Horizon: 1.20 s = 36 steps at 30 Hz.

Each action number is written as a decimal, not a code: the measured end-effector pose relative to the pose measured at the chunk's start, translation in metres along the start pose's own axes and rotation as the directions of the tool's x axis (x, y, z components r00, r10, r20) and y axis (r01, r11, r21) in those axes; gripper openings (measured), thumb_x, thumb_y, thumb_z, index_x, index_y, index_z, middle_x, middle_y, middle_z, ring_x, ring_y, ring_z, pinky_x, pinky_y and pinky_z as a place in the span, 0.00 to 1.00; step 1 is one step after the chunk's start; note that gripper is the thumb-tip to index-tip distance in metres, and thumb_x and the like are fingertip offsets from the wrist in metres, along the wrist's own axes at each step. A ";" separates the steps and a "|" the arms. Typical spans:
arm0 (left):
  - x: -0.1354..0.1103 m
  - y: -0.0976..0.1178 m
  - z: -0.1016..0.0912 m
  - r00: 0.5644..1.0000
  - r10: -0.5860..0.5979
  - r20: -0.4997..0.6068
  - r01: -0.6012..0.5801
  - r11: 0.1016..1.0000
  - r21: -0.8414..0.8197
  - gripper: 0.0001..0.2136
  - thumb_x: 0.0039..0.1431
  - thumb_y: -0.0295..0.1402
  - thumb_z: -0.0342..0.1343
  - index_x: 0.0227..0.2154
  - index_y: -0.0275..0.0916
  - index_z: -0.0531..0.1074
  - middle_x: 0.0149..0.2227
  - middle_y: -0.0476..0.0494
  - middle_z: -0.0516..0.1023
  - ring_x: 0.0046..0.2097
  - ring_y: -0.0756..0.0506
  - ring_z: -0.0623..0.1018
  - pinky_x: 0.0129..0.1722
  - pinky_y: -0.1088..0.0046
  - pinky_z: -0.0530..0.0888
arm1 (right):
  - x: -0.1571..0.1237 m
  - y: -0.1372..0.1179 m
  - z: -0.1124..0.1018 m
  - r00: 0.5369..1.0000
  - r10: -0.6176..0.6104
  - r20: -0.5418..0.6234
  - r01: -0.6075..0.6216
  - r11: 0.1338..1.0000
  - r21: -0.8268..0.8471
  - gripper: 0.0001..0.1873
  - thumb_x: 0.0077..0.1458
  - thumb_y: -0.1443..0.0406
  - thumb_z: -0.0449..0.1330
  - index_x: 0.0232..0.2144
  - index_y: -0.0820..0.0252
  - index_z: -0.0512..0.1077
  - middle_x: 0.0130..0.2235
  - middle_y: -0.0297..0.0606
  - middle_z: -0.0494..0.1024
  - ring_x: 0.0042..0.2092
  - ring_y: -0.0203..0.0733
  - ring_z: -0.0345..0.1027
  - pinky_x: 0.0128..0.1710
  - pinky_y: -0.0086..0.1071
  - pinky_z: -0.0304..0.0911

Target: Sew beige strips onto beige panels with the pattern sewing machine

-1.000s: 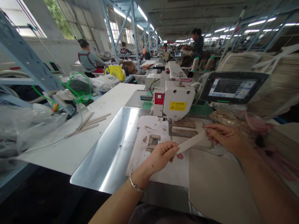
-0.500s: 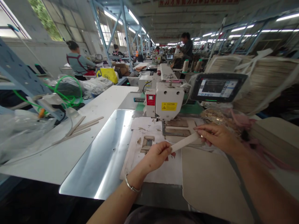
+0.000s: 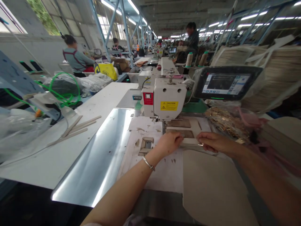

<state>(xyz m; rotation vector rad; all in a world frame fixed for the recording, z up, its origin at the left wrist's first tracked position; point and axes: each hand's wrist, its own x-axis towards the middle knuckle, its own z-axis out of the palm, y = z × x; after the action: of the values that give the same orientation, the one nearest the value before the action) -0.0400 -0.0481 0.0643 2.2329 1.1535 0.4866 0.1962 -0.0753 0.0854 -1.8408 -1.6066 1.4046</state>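
Observation:
A pale flat strip (image 3: 190,142) spans the gap between my two hands, just in front of the sewing machine head (image 3: 169,97). My left hand (image 3: 169,143) has its fingers closed around the strip's left end. At the other end, my right hand (image 3: 213,142) pinches it between thumb and fingers. Behind the strip lies a white template (image 3: 199,124) with brown rectangular pieces in its openings. Left of my left hand, a small square frame (image 3: 146,145) shows on the white sheet (image 3: 164,175). Whether the strip touches the template, I cannot tell.
A beige panel (image 3: 211,188) covers the near right of the table. The control screen (image 3: 227,83) stands at right, beside a bag of gold-coloured parts (image 3: 227,124). Several narrow strips (image 3: 77,127) lie on the white tabletop at left. Other people work farther back.
Both hands have shifted the strip, the left one moving up and away from me. From a slant, the strip has come to lie nearly level, closer to the template.

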 end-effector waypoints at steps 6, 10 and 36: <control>0.039 -0.002 0.031 0.980 0.057 -0.190 0.022 0.919 0.393 0.14 0.70 0.34 0.47 0.48 0.34 0.75 0.48 0.36 0.79 0.53 0.39 0.76 0.57 0.58 0.68 | 0.068 0.001 -0.016 0.971 -0.136 -0.195 0.073 0.950 -0.303 0.30 0.42 0.38 0.64 0.22 0.59 0.67 0.19 0.29 0.61 0.23 0.33 0.54 0.23 0.27 0.47; 0.043 -0.006 0.057 0.984 0.041 -0.174 0.051 0.868 0.493 0.31 0.69 0.47 0.47 0.64 0.28 0.60 0.66 0.32 0.64 0.67 0.36 0.63 0.66 0.57 0.60 | 0.101 -0.001 -0.026 0.996 -0.036 -0.083 0.013 0.965 -0.263 0.29 0.45 0.39 0.62 0.24 0.60 0.68 0.17 0.27 0.57 0.21 0.31 0.48 0.23 0.28 0.42; 0.029 0.006 0.068 0.965 -0.206 -0.165 0.264 0.785 0.561 0.41 0.63 0.54 0.52 0.67 0.22 0.56 0.69 0.25 0.54 0.70 0.28 0.54 0.70 0.53 0.56 | 0.113 0.002 -0.019 0.998 0.047 -0.051 -0.059 0.957 -0.284 0.35 0.40 0.35 0.59 0.28 0.61 0.73 0.18 0.30 0.60 0.23 0.35 0.52 0.26 0.32 0.47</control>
<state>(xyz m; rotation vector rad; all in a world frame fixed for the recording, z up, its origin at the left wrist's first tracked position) 0.0174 -0.0491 0.0170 2.5235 1.8007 0.1388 0.1997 0.0301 0.0414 -2.0716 -1.8300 1.1933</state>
